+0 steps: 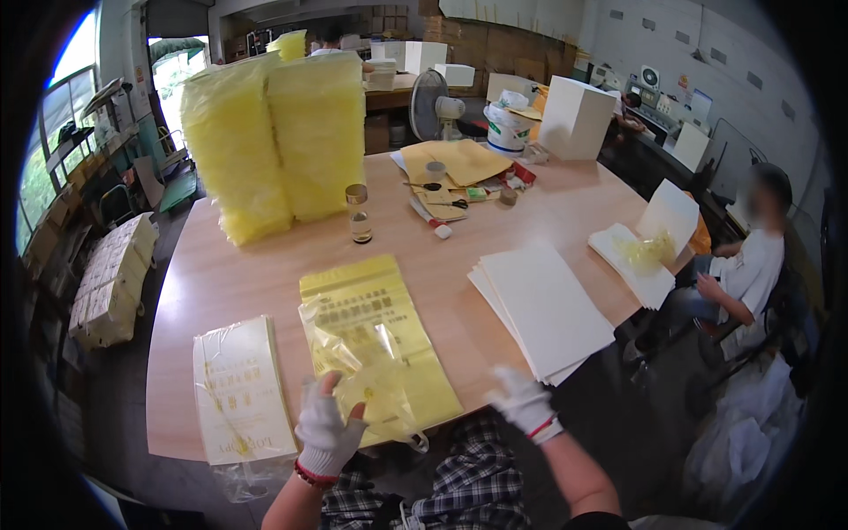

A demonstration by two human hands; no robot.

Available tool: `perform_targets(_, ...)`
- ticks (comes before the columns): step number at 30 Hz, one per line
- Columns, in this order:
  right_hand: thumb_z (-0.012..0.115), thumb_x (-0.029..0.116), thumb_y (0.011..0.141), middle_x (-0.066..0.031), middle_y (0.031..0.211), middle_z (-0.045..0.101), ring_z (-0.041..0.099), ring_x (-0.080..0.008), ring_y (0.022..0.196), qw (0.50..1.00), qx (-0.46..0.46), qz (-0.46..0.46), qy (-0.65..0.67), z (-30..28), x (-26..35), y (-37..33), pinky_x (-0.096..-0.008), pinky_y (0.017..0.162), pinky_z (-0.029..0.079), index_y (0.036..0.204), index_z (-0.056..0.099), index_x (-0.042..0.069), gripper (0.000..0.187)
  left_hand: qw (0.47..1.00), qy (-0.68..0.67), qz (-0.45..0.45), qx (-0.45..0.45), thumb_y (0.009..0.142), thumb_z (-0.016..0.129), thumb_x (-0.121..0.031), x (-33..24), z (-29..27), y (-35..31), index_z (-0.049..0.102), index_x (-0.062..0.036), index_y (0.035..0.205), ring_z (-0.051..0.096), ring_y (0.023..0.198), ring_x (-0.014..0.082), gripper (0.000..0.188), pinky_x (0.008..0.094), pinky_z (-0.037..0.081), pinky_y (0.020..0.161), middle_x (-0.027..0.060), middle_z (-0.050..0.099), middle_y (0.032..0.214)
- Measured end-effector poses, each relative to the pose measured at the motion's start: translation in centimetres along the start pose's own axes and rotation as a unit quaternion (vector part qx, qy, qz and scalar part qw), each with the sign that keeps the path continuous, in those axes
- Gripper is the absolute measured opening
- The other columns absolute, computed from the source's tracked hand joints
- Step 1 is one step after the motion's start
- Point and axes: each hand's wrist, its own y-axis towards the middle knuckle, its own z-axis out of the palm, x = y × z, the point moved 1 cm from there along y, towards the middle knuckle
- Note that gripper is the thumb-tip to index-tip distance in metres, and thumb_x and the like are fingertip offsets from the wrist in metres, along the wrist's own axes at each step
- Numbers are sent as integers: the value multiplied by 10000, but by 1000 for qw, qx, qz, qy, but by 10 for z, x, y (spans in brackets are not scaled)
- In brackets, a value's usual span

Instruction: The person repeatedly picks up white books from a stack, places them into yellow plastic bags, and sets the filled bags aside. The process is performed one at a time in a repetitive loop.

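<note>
My left hand point(327, 428), in a white glove with bare fingertips showing, is at the lower edge of a stack of flat yellow plastic bags point(415, 353). Its thumb and fingers are apart, with nothing visible between them. A crumpled clear plastic film or bag point(375, 380) lies over the yellow stack beside this hand. My right hand point(523, 405), also gloved in white, hovers at the table's near edge between the yellow bags and a stack of white boards point(548, 309). Its fingers are stretched out and it holds nothing. Left of the bags lies a white printed pack in clear wrap point(240, 389).
Tall piles of yellow bags point(314, 137) stand at the table's far left, near a clear tape roll point(360, 227). Scissors point(452, 203) lie by brown envelopes point(459, 163). A white bucket point(508, 128) and fan point(430, 104) are behind. A seated person point(751, 265) is at right.
</note>
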Motion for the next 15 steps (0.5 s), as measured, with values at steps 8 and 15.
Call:
perform_targets(8,718,361,691,-133,974,627,594,-305,890,984,-16,177,-26,-64,-172,-23,-380,784,476,1047,583,86,469,976,-152,-29,155,695,617,29,-51,-4,-47,590,-36,976,602,856,242,290,295,473,761,113,620,900)
perform_targets(15,537,242,802,-128,726,625,599,-309,637,973,-148,16,-175,-63,-64,-18,-425,554,471,833,651,149,150,785,-433,-76,436,877,523,-266,-99,116,-59,497,-31,1170,550,1019,197,376,333,446,861,122,579,1085)
